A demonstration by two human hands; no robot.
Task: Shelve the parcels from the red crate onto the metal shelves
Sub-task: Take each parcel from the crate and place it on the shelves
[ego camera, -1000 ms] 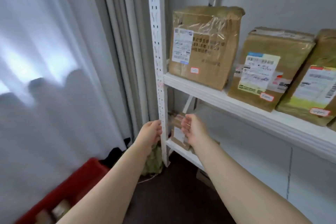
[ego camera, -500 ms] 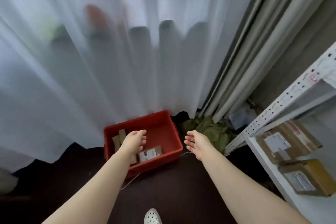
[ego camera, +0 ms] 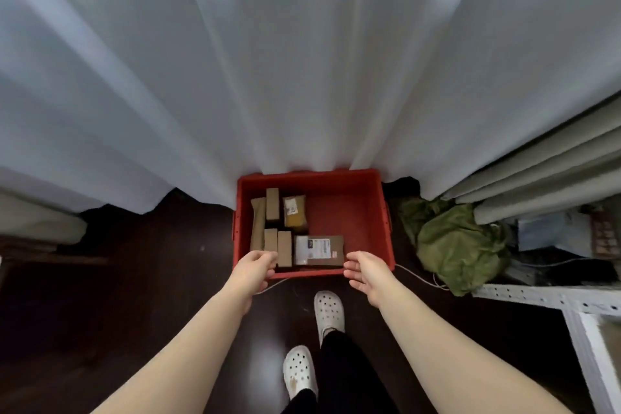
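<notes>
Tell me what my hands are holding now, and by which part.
The right hand holds nothing, open beside the labelled parcel. On the left hand, fingers curl down at the near rim of the red crate; a grip cannot be told.

red crate (ego camera: 346,208): right half open | parcels (ego camera: 284,245): crowd left, near wall | curtain (ego camera: 302,77): drapes far rim

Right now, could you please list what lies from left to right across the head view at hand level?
left hand, labelled brown parcel, right hand, green cloth bundle, white metal shelf frame
</notes>
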